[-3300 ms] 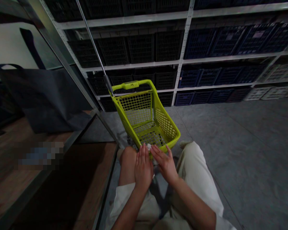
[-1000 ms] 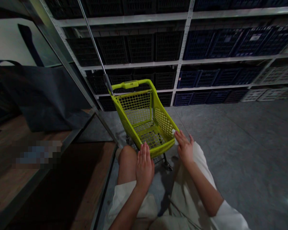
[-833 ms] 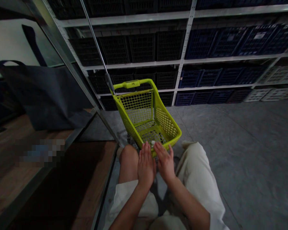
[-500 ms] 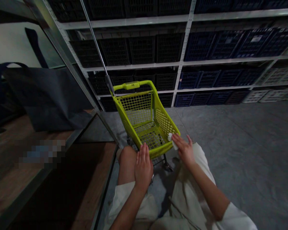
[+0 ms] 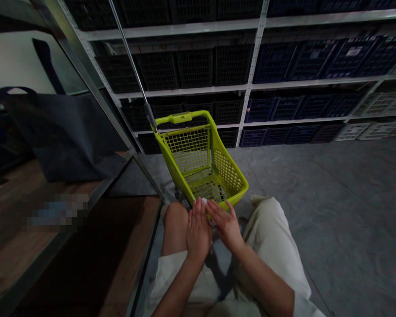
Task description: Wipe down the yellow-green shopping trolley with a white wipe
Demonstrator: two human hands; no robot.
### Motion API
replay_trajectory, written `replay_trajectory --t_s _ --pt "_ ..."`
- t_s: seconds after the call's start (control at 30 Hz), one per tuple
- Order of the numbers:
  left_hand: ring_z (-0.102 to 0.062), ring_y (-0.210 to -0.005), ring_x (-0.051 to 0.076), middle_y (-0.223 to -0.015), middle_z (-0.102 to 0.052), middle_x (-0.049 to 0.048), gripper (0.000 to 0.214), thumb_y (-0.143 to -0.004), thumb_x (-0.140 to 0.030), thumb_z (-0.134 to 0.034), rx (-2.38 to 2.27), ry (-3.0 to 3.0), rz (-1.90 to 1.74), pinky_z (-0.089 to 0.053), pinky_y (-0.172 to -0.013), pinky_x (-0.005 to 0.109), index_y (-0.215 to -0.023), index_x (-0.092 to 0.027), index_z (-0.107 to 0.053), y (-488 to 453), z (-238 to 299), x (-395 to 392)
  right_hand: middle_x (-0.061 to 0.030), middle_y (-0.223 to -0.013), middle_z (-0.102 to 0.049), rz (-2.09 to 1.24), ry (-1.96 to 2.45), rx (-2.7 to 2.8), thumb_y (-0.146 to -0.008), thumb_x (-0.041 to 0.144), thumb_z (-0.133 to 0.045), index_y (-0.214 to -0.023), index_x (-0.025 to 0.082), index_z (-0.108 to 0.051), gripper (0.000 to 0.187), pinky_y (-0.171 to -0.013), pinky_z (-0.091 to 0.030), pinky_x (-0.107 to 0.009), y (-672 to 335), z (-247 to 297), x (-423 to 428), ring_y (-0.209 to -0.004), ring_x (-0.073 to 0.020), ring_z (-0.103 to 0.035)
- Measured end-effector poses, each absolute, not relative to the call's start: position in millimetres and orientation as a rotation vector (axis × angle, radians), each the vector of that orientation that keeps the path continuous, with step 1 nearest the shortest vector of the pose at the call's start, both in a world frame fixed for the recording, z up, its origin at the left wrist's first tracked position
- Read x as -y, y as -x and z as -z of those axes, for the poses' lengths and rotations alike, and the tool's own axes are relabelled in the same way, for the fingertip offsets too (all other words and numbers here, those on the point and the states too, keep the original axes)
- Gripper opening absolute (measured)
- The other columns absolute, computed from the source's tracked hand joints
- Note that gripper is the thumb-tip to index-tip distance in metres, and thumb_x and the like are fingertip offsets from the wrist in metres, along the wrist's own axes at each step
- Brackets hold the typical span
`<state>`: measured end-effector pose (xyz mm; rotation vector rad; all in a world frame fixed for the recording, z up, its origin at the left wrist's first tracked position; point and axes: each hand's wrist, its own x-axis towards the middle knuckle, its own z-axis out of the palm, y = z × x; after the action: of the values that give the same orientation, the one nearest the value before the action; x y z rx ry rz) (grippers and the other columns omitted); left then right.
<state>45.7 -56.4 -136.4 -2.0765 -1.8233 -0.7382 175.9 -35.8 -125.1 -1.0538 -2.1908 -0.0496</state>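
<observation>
A mostly hidden white wad (image 5: 204, 200) shows between left hand (image 5: 198, 233) and right hand (image 5: 229, 226), fingers extended, grip undeterminable, at the near edge of the yellow-green latticed plastic cart (image 5: 242, 186).

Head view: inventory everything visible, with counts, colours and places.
Shopping trolley: 1, lime green, centre
Wipe or tissue: 1, white, at fingertips
Pole: 1, silver, above trolley's handle corner
Shelving: several bays, white, background
Plastic crates: many, black, blue, whitish, on shelving
Bench: 1, brown-topped, left
Tote bag: 1, dark grey, on bench
Pixelated patch: 1, bluish, over bench
Floor: 1, grey, right
Legs: 2, pale clothing, below trolley
Left hand: 1, bare, trolley's near rim
Right hand: 1, bare, beside left hand
</observation>
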Motion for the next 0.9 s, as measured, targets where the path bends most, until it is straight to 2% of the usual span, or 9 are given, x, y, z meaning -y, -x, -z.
replay_trajectory --t_s 0.1,0.27,0.37,0.5,0.6,0.73,0.9 --pt "-0.030 -0.148 0.026 -0.158 -0.037 0.0157 0.075 -0.091 -0.007 -0.041 1.813 2.117 0.738 -0.039 -0.115 0.044 -0.158 -0.012 -0.008 -42 132 58 -0.0056 -0.147 -0.053 0.113 1.113 2.208 -0.071 -0.003 -0.038 -0.148 0.024 -0.041 0.082 -0.122 -0.008 -0.050 -232 124 12 -0.141 -0.0168 -0.043" --pt "-0.029 -0.149 0.027 -0.159 -0.035 0.0161 0.077 -0.089 -0.007 -0.043 1.822 2.118 0.778 -0.039 -0.115 0.045 -0.158 -0.012 -0.008 -48 128 58 -0.0044 -0.144 -0.057 0.196 1.466 2.004 -0.068 -0.002 -0.039 -0.142 0.027 -0.049 0.080 -0.120 -0.014 -0.057 -296 126 -18 -0.140 -0.0215 -0.045" --pt "-0.028 -0.149 0.028 -0.159 -0.033 0.0170 0.080 -0.088 -0.006 -0.044 1.849 2.106 0.804 -0.039 -0.115 0.046 -0.158 -0.011 -0.006 -54 129 57 -0.0060 -0.143 -0.058 0.177 1.504 1.918 -0.070 -0.001 -0.039 -0.140 0.024 -0.051 0.076 -0.119 -0.016 -0.055 -264 128 -8 -0.140 -0.0217 -0.045" --pt "-0.029 -0.148 0.028 -0.158 -0.035 0.0183 0.080 -0.089 -0.007 -0.043 1.852 2.068 0.812 -0.039 -0.115 0.046 -0.158 -0.011 -0.001 -56 135 56 -0.0057 -0.144 -0.057 0.073 1.304 1.966 -0.074 0.000 -0.039 -0.143 0.022 -0.047 0.074 -0.122 -0.008 -0.049 -180 130 28 -0.139 -0.0181 -0.046" --pt "-0.033 -0.147 0.027 -0.156 -0.039 0.0180 0.079 -0.090 -0.006 -0.041 1.827 2.044 0.788 -0.039 -0.115 0.046 -0.158 -0.012 0.001 -49 138 55 -0.0063 -0.146 -0.055 -0.003 1.146 2.078 -0.075 0.001 -0.040 -0.147 0.021 -0.042 0.074 -0.123 -0.005 -0.044 -153 127 42 -0.141 -0.0152 -0.043" --pt "-0.032 -0.148 0.027 -0.158 -0.037 0.0165 0.080 -0.091 -0.007 -0.043 1.821 2.106 0.763 -0.040 -0.115 0.046 -0.158 -0.013 -0.001 -40 135 57 -0.0051 -0.146 -0.055 0.006 1.097 2.218 -0.070 -0.002 -0.038 -0.146 0.024 -0.043 0.080 -0.123 -0.005 -0.049 -204 124 20 -0.141 -0.0158 -0.043" --pt "-0.030 -0.148 0.027 -0.159 -0.034 0.0156 0.080 -0.089 -0.005 -0.043 1.842 2.129 0.822 -0.039 -0.115 0.046 -0.158 -0.015 -0.003 -44 130 59 -0.0037 -0.140 -0.060 0.163 1.433 2.023 -0.068 -0.003 -0.039 -0.138 0.027 -0.053 0.077 -0.120 -0.013 -0.058 -288 122 -20 -0.138 -0.0212 -0.048"
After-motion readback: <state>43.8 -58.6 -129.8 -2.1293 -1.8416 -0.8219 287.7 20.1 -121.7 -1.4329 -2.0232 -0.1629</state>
